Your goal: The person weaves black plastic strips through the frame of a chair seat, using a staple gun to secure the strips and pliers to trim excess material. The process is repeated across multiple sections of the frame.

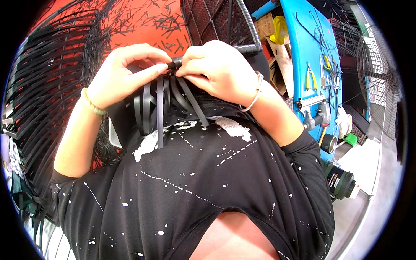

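My left hand [119,80] is closed in a pinch, thumb and fingertips on a black flat strip at the wrapped frame bar [248,48]. Close beside it, my right hand [223,71] is closed too, its fingers curled at the same spot on the bar. Several loose black strip ends [160,115] hang from there over my shirt. The frame [255,30] is bound in black strip and joins a dark woven panel [212,19] beyond my hands. My fingers partly hide where strip and bar meet.
A red surface [138,21] strewn with short black strip offcuts lies ahead. Long black strips [56,65] hang in a dense bundle at left. On the right, a blue table [305,47] carries yellow-handled pliers [311,79] and other tools. A large fan [385,78] stands farther right.
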Available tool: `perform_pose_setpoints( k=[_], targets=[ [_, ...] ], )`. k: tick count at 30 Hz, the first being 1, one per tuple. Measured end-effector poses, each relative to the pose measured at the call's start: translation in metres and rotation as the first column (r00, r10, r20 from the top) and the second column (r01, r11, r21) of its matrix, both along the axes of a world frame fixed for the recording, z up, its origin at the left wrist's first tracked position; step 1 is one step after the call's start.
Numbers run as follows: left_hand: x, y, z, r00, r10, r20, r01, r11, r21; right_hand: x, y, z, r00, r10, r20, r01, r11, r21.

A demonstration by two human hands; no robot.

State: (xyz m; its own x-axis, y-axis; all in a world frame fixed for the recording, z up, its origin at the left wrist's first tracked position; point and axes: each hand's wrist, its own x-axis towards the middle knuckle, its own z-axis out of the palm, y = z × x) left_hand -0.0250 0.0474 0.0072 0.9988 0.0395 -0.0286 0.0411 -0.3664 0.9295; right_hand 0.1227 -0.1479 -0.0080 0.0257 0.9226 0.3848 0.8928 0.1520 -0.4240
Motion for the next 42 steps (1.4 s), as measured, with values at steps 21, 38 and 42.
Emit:
perform_pose_setpoints(
  k=[21,38,42],
  targets=[
    [-0.001,-0.007,-0.005,0.985,-0.048,0.166,0.015,0.981,0.196,-0.018,0.003,-0.014,0.920,-0.176,-0.351,0.253,0.949,0.189],
    [-0.001,-0.027,-0.012,0.870,-0.191,0.455,-0.123,0.809,0.575,0.024,0.010,0.023,0.986,0.055,-0.157,-0.015,0.968,0.249],
    [0.001,-0.028,-0.009,0.869,-0.239,0.434,-0.079,0.799,0.596,0.028,0.019,-0.021,0.980,0.160,-0.116,-0.150,0.985,0.090]
  ],
)
